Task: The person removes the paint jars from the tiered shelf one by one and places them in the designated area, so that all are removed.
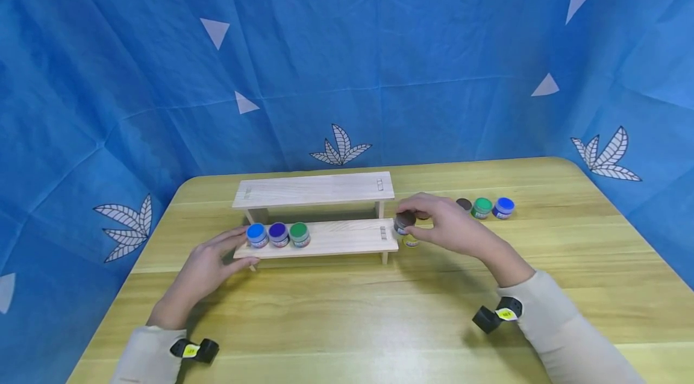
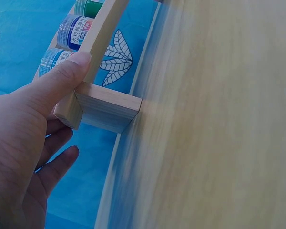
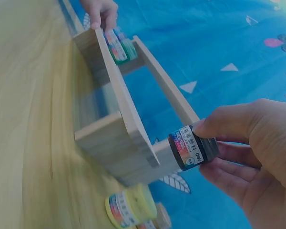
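In the head view my left hand (image 1: 208,263) grips the left end of a two-tier wooden shelf (image 1: 341,238). Its thumb lies on the lower board's front edge, beside a light-blue paint jar (image 1: 257,235). A purple paint jar (image 1: 279,234) and a green paint jar (image 1: 299,234) stand in a row with it on that board. At the shelf's right end my right hand (image 1: 452,224) pinches a black paint jar (image 3: 189,148) between thumb and fingers, off the table. Below it on the table are a yellow paint jar (image 3: 128,206) and a brownish jar (image 3: 158,219), partly hidden.
Right of the shelf, beyond my right hand, a dark-lidded jar (image 1: 464,204), another green jar (image 1: 482,208) and a dark-blue jar (image 1: 503,208) stand on the wooden table (image 1: 336,324). A blue patterned cloth (image 1: 347,58) hangs behind and at the sides.
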Tool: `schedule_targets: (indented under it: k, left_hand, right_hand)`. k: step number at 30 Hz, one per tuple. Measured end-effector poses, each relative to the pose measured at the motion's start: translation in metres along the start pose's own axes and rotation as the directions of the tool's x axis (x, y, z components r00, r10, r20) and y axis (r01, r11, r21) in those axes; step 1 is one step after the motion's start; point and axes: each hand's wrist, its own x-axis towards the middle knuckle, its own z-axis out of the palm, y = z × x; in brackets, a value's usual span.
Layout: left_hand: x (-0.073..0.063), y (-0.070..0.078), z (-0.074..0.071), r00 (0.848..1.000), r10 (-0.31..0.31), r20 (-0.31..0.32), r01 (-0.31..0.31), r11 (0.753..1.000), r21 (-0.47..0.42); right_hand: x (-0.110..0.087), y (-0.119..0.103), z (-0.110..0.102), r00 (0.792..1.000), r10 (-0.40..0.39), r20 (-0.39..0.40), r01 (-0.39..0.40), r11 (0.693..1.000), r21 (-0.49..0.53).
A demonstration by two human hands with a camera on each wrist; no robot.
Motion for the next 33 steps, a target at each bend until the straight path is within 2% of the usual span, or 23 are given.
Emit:
schedule_targets:
  k: [7, 14, 23, 29, 33]
  left_hand:
    - [-0.001, 0.0, -0.001, 1.0, 0.0, -0.001, 0.0, 1.0, 0.0]
    - [0.0, -0.001, 0.002, 1.0, 0.004, -0.012, -0.004, 1.0, -0.003]
    - [-0.001, -0.002, 0.002, 1.0, 0.012, -0.022, -0.012, 1.0, -0.011]
    - [0.0, -0.002, 0.002, 0.999, 0.018, -0.027, -0.018, 1.0, -0.012]
    - [0.0, -0.002, 0.002, 1.0, 0.015, -0.026, -0.016, 1.0, -0.013]
  right_hand:
    - [-0.009, 0.012, -0.006, 0.999, 0.025, -0.027, -0.024, 1.0, 0.018]
    - [-0.016, 0.021, -0.01, 0.998, 0.066, 0.014, -0.067, 0.993, 0.096]
    - [-0.022, 0.031, -0.016, 0.992, 0.124, 0.031, -0.125, 0.991, 0.047]
    - [-0.026, 0.039, -0.017, 0.991, 0.134, 0.024, -0.135, 0.991, 0.011]
    - [-0.026, 0.045, -0.015, 0.987, 0.153, 0.039, -0.154, 0.988, 0.021]
